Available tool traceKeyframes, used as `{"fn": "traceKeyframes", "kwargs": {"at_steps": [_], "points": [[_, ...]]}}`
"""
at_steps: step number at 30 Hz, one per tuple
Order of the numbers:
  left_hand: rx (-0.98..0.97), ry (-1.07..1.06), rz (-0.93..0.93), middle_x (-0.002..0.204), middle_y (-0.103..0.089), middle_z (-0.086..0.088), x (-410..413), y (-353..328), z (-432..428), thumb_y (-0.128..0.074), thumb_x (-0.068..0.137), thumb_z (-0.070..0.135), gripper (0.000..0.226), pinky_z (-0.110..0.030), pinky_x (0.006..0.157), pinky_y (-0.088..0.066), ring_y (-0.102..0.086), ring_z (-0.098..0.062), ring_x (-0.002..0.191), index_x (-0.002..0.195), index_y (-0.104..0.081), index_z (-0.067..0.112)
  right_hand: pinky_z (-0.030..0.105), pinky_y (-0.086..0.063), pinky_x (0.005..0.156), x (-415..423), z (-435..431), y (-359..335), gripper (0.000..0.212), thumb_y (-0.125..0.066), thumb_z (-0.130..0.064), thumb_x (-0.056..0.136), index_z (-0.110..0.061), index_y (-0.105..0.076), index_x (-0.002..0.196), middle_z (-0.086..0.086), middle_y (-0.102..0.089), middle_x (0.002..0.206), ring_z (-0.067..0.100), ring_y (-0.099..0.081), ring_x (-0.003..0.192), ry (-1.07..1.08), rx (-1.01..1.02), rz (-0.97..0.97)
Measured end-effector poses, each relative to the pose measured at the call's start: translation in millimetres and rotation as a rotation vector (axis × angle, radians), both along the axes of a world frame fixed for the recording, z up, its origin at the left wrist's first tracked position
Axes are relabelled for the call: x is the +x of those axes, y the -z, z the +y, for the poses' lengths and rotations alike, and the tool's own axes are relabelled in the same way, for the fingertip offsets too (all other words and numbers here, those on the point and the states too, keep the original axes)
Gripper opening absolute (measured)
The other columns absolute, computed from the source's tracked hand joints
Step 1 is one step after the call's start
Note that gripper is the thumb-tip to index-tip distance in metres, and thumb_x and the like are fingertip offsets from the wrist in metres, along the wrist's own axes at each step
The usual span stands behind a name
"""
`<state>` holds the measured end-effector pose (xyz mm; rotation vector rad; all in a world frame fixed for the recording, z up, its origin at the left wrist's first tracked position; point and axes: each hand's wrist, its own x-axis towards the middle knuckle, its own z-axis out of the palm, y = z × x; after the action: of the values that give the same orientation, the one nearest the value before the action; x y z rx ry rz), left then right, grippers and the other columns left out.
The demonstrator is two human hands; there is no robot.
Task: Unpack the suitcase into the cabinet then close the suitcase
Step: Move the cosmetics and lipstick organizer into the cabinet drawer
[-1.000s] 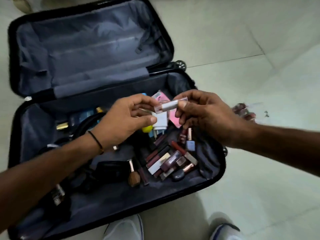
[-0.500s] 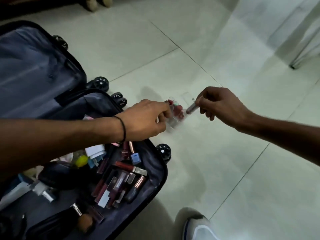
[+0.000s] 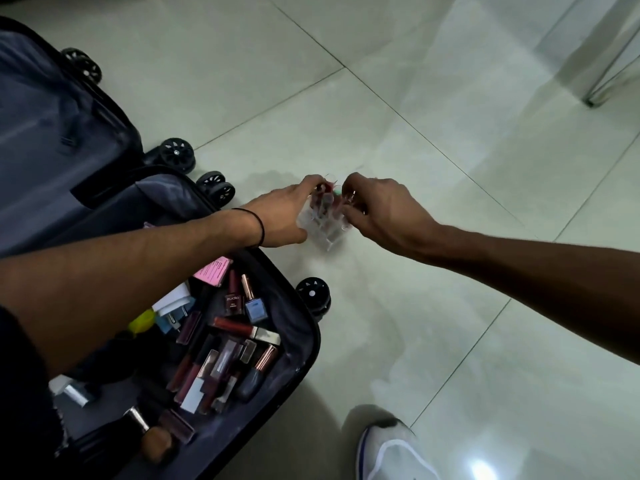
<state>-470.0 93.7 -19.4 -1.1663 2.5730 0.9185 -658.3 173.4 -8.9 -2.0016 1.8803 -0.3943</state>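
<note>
Glossy pale tiled floor (image 3: 450, 306), clear plastic organiser (image 3: 323, 223), matt grey cloth lining in the suitcase (image 3: 52, 133), shiny metal-capped lipstick tubes (image 3: 242, 348), black plastic wheels (image 3: 313, 296)

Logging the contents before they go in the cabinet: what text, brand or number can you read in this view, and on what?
"zudio": on the dark red nail polish bottle in the suitcase; the smaller print below it is too small to read.
Pink card: printed lines, blurred, unreadable.
Clear organizer: no text visible.
Nothing else is legible.
</note>
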Motion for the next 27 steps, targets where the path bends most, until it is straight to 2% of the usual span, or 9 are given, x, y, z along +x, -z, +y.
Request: {"fn": "traceKeyframes", "kwargs": {"at_steps": [3,6,11,15,18,20,23,27], "points": [[0.013,0.0,0.006,0.142,-0.047,-0.007,5,5,0,-0.067,0.081,0.014,0.093,-0.041,0.081,-0.052,-0.058,-0.031,0.104,0.15,-0.008,0.032,0.043,-0.048,0.071,-1,-4,1,0.015,-0.055,-0.02,0.094,-0.01,-0.057,0.104,0.007,-0.066,0.088,0.032,-0.059,0.077,-0.061,-0.016,0.022],[0.031,-0.007,0.02,0.14,-0.048,-0.008,9,8,1,-0.068,0.079,0.014,0.096,-0.048,0.083,-0.054,-0.059,-0.032,0.103,0.149,-0.006,0.035,0.043,-0.048,0.07,-1,-5,4,0.015,-0.057,-0.019,0.094,-0.014,-0.061,0.107,0.004,-0.061,0.092,0.028,-0.057,0.08,-0.098,-0.021,0.028],[0.063,-0.043,0.058,0.133,-0.053,-0.01,10,9,-1,-0.07,0.077,0.014,0.095,-0.047,0.084,-0.054,-0.059,-0.028,0.103,0.146,-0.01,0.038,0.043,-0.049,0.069,1,-5,12,0.022,-0.054,-0.02,0.097,-0.016,-0.053,0.118,0.001,-0.055,0.102,0.027,-0.057,0.084,-0.093,-0.029,0.044],[0.065,-0.041,0.078,0.134,-0.053,-0.009,12,9,-1,-0.069,0.076,0.013,0.094,-0.048,0.083,-0.055,-0.06,-0.029,0.101,0.144,-0.011,0.041,0.045,-0.051,0.07,0,-7,15,0.019,-0.054,-0.022,0.097,-0.017,-0.054,0.115,0.0,-0.054,0.099,0.024,-0.058,0.08,-0.111,-0.024,0.045],[0.07,-0.034,0.097,0.139,-0.05,-0.006,12,9,0,-0.069,0.077,0.012,0.093,-0.048,0.085,-0.054,-0.061,-0.029,0.102,0.143,-0.01,0.042,0.034,-0.045,0.069,-6,-8,10,0.018,-0.057,-0.023,0.096,-0.019,-0.058,0.114,-0.008,-0.053,0.086,0.004,-0.052,0.073,-0.05,-0.015,-0.073],[0.068,-0.029,0.104,0.142,-0.048,-0.006,12,10,0,-0.068,0.077,0.011,0.093,-0.045,0.085,-0.055,-0.061,-0.028,0.103,0.144,-0.011,0.041,0.027,-0.039,0.067,-14,-9,8,0.014,-0.058,-0.024,0.093,-0.022,-0.06,0.107,-0.01,-0.055,0.08,0.001,-0.052,0.071,0.102,-0.038,-0.161],[0.07,-0.036,0.124,0.145,-0.046,-0.005,12,11,-1,-0.068,0.078,0.011,0.093,-0.038,0.084,-0.054,-0.06,-0.026,0.105,0.146,-0.012,0.041,0.028,-0.038,0.068,-30,-13,14,0.015,-0.055,-0.023,0.091,-0.019,-0.059,0.105,-0.003,-0.061,0.093,0.011,-0.055,0.078,0.347,-0.016,-0.196],[0.09,-0.082,0.13,0.152,-0.041,-0.002,11,14,-3,-0.069,0.079,0.015,0.093,-0.034,0.088,-0.052,-0.06,-0.022,0.111,0.149,-0.011,0.032,0.034,-0.041,0.08,-47,-19,34,0.039,-0.058,-0.027,0.094,-0.004,-0.05,0.124,0.016,-0.05,0.123,0.033,-0.056,0.104,0.428,0.186,0.006]]}}
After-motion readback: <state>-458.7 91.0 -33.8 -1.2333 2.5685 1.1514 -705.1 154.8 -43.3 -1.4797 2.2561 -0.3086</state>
